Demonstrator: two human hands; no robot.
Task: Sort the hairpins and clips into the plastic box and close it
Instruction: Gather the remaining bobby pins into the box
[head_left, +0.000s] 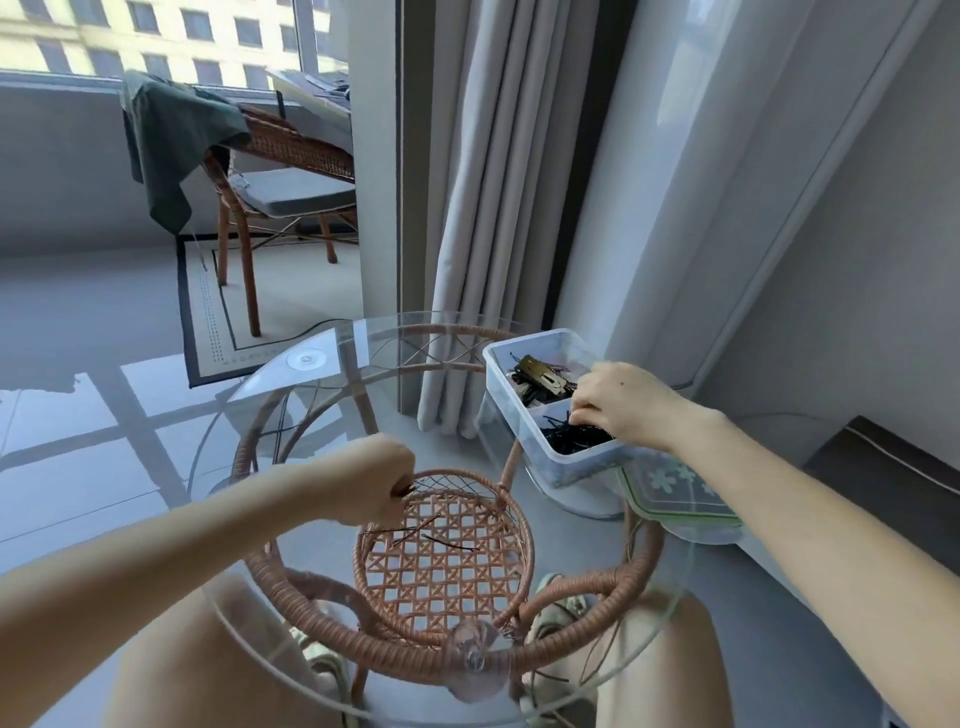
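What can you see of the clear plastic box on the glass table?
The clear rectangular plastic box stands open on the glass table, far right. A divider makes two compartments: black and gold clips in the far one, black hairpins in the near. The right hand pinches at the hairpins. A green-rimmed lid lies beside it.

Open box (558, 457), hairpins (576, 439) inside

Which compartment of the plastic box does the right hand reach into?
The nearer compartment, which holds thin black hairpins; the farther compartment holds larger clips.
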